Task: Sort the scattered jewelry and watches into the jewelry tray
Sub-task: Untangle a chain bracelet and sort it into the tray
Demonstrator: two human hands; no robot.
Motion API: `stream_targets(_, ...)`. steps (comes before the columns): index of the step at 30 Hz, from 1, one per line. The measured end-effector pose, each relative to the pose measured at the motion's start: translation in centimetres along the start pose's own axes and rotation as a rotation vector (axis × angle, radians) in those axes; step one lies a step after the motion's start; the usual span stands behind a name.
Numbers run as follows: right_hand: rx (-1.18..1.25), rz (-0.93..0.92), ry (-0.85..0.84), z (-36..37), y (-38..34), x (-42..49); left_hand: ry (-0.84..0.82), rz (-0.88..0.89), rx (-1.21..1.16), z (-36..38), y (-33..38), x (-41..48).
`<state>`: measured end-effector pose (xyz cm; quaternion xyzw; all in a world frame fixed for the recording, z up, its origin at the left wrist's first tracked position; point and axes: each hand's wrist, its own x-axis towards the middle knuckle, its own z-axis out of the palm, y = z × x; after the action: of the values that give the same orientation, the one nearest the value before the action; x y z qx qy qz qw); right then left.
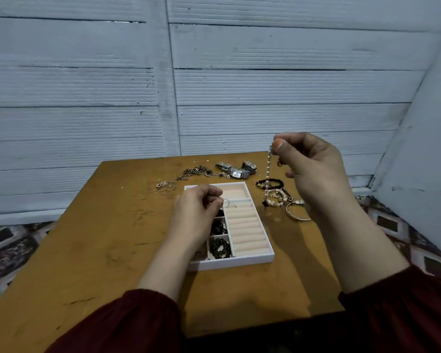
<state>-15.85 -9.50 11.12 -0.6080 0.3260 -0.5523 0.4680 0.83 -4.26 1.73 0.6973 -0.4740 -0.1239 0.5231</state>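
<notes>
– What's in her right hand (313, 169)?

– A strand (268, 164) of pale beads. Thumb and forefinger pinch its top end, the other fingers loosely curled. It hangs straight down in the air above the far right of the table (99, 238), over the bracelets (275, 194).

– And the left hand (199, 210)?

– It's low over the tray (255, 258), on its left side. The fingers are curled in, tips together on a thin hoop (226, 202), right by the top of the ring rolls.

– Is anything in the tray already?

– Dark beads (220, 248) in the small near-left compartments. The wrist hides part of that side, so I can't tell about the rest.

– What's out on the table?

– The watches (237, 170) lie behind the tray, with the chains (196, 171) to their left. The rings (164, 187) are scattered by the tray's far left corner. The bracelets are heaped on its right, with a bangle (294, 212) at the heap's near edge.
</notes>
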Motion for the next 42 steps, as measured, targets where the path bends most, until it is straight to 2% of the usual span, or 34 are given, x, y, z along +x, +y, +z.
stream_targets(11, 0.022, 0.055, 0.060, -2.7, 3.9, 0.3, -0.111, 0.117, 0.286, 2.4, 1.2, 2.6)
stream_targets(18, 0.146, 0.104, 0.131, -3.4, 6.8, 0.2, -0.144, 0.159, 0.499, 3.8, 1.1, 4.0)
stream_targets(23, 0.227, 0.142, 0.185, -3.2, 8.0, 0.3, -0.178, 0.212, 0.562, 4.6, 0.9, 4.7)
stream_targets(42, 0.275, 0.207, 0.146, -2.6, 10.0, 0.0, -0.246, 0.298, 0.709, 4.8, 0.5, 4.5)
